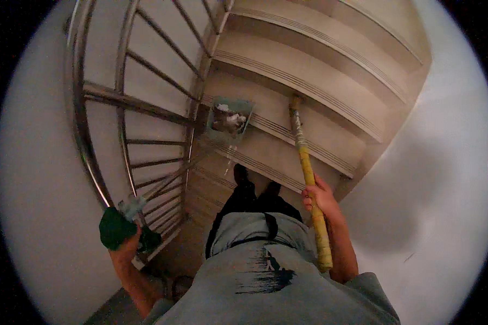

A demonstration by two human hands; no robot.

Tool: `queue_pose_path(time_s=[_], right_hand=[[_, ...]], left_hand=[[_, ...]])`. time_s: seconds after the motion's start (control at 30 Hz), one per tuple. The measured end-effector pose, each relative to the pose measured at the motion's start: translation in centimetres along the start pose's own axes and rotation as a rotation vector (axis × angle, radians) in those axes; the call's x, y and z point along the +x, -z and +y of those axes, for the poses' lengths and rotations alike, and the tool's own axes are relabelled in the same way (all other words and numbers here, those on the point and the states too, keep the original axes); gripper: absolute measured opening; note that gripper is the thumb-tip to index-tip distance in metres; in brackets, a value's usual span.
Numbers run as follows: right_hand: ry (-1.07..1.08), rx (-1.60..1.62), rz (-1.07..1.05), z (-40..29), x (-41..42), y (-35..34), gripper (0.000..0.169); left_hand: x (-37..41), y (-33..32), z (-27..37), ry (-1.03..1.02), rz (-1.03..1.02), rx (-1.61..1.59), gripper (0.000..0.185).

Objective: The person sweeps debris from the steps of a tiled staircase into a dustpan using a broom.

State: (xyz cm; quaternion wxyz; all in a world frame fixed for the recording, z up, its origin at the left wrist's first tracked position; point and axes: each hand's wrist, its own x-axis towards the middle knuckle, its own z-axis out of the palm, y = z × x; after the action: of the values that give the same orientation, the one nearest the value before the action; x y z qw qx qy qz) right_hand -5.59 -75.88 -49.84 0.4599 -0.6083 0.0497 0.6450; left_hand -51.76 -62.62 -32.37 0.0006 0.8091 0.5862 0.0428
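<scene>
On the left, my left hand (126,245) is closed around a green cloth (116,229) that wraps the metal handrail (91,162). Beside it is the pale, translucent top of a long handle (132,207); whether my fingers also grip it I cannot tell. This handle slants down toward a translucent greenish dustpan (227,136) on the steps, which holds whitish and dark debris (232,120). My right hand (319,197) grips a long handle wrapped in yellow (307,166). Its worn far end meets the stairs near a riser, and the head there is unclear.
Beige stairs (276,85) with grooved nosings climb ahead of my dark shoes (240,172). Metal balusters (158,142) line the left side. A white wall (415,203) rises along the right, and a dark object (183,284) partly shows behind me at lower left.
</scene>
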Motion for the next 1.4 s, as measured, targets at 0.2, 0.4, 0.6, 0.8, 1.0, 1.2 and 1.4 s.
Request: queue_pose_path(time_s=[0.2, 0.4, 0.6, 0.8, 1.0, 1.2, 1.4], right_hand=[[-0.104, 0.013, -0.289, -8.4, 2.1, -6.2, 0.054], [-0.332, 0.180, -0.703, -15.0, 14.4, -10.9, 0.019], [-0.489, 0.457, -0.758, -20.4, 27.0, -16.6, 0.026], [-0.346, 0.496, -0.459, -19.7, 22.0, -13.7, 0.028], [-0.431, 0.453, -0.648, -20.7, 16.4, -16.0, 0.025], [-0.322, 0.506, -0.516, -21.7, 24.5, -14.3, 0.025], [-0.272, 0.708, -0.325, -20.4, 16.9, -4.8, 0.028]], left_hand=[[-1.6, 1.6, 0.7, 0.055, 0.011, 0.003, 0.022], [-0.6, 2.1, 7.0, 0.180, -0.162, -0.028, 0.022], [1.8, 2.1, 8.0, 0.592, -0.268, -0.732, 0.026], [-0.1, 1.2, 6.6, 0.930, -0.447, -0.836, 0.029], [-1.7, -1.1, 4.7, 0.992, -0.632, -0.646, 0.031], [5.5, 2.4, 6.8, 0.228, -0.481, -0.400, 0.016], [9.8, 3.5, 9.6, -0.058, -0.235, -0.354, 0.009]])
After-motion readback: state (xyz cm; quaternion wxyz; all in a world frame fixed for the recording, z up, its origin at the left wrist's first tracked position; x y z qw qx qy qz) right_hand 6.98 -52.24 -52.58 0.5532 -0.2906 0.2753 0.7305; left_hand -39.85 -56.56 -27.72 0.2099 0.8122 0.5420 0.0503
